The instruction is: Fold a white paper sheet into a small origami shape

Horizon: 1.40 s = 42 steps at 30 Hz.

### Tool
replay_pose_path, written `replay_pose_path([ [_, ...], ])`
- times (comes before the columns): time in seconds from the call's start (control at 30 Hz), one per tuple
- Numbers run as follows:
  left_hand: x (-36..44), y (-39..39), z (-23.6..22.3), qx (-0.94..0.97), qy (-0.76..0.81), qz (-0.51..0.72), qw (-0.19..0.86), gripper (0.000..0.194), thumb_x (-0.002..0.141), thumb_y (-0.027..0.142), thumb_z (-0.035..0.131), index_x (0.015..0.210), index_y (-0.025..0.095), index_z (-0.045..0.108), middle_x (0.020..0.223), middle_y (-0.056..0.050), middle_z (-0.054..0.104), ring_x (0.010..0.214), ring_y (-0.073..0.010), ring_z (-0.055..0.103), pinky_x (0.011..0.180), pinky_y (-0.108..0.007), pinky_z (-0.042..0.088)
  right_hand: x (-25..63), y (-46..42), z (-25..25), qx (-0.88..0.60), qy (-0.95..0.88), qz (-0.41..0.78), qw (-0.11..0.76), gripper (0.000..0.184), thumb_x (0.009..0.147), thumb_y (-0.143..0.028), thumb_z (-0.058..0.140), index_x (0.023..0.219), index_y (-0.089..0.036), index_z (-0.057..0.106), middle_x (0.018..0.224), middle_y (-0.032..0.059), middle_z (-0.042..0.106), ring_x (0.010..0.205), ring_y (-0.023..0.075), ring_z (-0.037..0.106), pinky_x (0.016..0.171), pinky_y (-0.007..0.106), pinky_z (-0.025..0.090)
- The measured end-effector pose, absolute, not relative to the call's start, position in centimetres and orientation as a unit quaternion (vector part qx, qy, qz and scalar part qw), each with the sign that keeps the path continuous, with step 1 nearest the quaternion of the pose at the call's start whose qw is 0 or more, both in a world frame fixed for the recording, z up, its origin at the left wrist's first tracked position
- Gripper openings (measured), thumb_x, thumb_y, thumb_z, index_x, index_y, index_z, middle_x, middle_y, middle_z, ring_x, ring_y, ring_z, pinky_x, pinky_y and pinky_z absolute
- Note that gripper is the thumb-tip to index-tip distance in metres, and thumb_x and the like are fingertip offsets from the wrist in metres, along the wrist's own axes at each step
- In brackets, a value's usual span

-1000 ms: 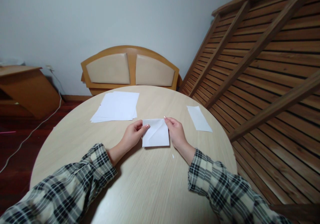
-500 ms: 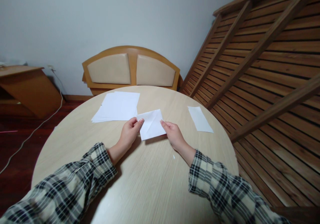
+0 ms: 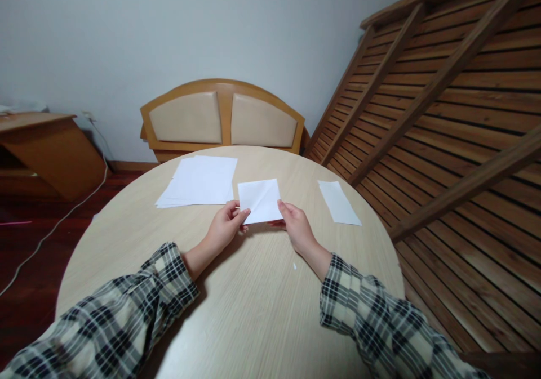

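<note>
Between my hands is a small, roughly square sheet of white paper (image 3: 261, 200) with a diagonal crease. My left hand (image 3: 227, 223) pinches its lower left corner, thumb on top and fingers underneath. At the right edge, my right hand (image 3: 296, 226) grips it between thumb and fingers. The paper is held over the table, tilted toward me. Just beyond my left hand lies a stack of larger white sheets (image 3: 200, 179). To the right of my right hand are narrow white paper strips (image 3: 339, 203), lying flat.
The round, pale wooden table (image 3: 253, 306) bears a tiny white scrap (image 3: 295, 266) near my right wrist. Behind it stands a padded headboard (image 3: 222, 114). A slatted wooden frame (image 3: 439, 142) leans along the right. A white cable (image 3: 54, 224) runs over the floor at left.
The small paper has turned slightly and moved a little away from me. My left hand has slid from its upper left edge to its lower left corner.
</note>
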<state>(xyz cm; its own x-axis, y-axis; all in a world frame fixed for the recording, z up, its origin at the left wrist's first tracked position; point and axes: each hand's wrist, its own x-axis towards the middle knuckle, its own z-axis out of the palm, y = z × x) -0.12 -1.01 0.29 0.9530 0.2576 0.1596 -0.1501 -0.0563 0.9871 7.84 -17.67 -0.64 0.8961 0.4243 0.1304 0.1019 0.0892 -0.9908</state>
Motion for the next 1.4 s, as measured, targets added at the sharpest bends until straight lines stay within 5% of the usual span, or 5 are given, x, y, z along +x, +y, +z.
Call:
replay_pose_path([
  [0.17, 0.3, -0.4, -0.6, 0.723, 0.048, 0.175, 0.667, 0.025, 0.083, 0.035, 0.059, 0.098, 0.018, 0.050, 0.065, 0.004, 0.053, 0.055, -0.0104, 0.054, 0.052, -0.022, 0.046, 7.5, -17.5, -0.3, -0.652, -0.187, 0.174, 0.714, 0.039, 0.072, -0.055, 0.068, 0.084, -0.017, 0.064, 0.074, 0.0056, 0.069, 0.064, 0.0154, 0.065, 0.053, 0.025, 0.050],
  [0.3, 0.6, 0.2, -1.0, 0.763, 0.045, 0.293, 0.574, 0.068, 0.078, 0.033, 0.065, 0.137, 0.023, 0.032, 0.124, -0.014, 0.053, 0.108, -0.0239, 0.056, 0.083, -0.038, 0.052, 7.6, -17.6, -0.3, -0.663, -0.191, 0.148, 0.709, 0.038, 0.071, -0.054, 0.070, 0.074, -0.016, 0.063, 0.070, 0.0045, 0.068, 0.061, 0.0139, 0.062, 0.053, 0.024, 0.048],
  [0.47, -0.3, 0.3, 0.1, 0.863, -0.048, 0.330, 0.380, 0.063, 0.084, 0.040, 0.061, 0.141, 0.028, 0.035, 0.152, -0.013, 0.027, 0.139, -0.0312, 0.025, 0.111, -0.056, 0.023, 7.3, -17.6, 0.0, -0.648, -0.237, 0.124, 0.713, 0.032, 0.073, -0.050, 0.069, 0.071, -0.018, 0.063, 0.069, 0.0013, 0.064, 0.064, 0.0140, 0.058, 0.063, 0.028, 0.048],
  [1.0, -1.0, -0.1, 0.7, 0.858, -0.107, 0.168, 0.473, 0.052, 0.086, 0.038, 0.060, 0.133, 0.019, 0.047, 0.132, -0.015, 0.054, 0.118, -0.0266, 0.053, 0.101, -0.043, 0.040, 6.8, -18.1, 0.9, -0.628, -0.284, 0.144, 0.710, 0.024, 0.079, -0.043, 0.067, 0.076, -0.019, 0.064, 0.068, -0.0007, 0.060, 0.062, 0.0123, 0.053, 0.062, 0.026, 0.041],
  [1.4, -0.2, 1.4, 0.7, 0.834, 0.036, 0.306, 0.458, 0.033, 0.091, 0.038, 0.045, 0.066, 0.018, 0.054, 0.061, 0.001, 0.053, 0.058, -0.0143, 0.046, 0.055, -0.026, 0.035, 8.1, -18.3, 0.3, -0.619, -0.250, 0.130, 0.733, 0.028, 0.077, -0.046, 0.068, 0.072, -0.020, 0.059, 0.071, -0.0007, 0.060, 0.064, 0.0128, 0.055, 0.063, 0.026, 0.044],
])
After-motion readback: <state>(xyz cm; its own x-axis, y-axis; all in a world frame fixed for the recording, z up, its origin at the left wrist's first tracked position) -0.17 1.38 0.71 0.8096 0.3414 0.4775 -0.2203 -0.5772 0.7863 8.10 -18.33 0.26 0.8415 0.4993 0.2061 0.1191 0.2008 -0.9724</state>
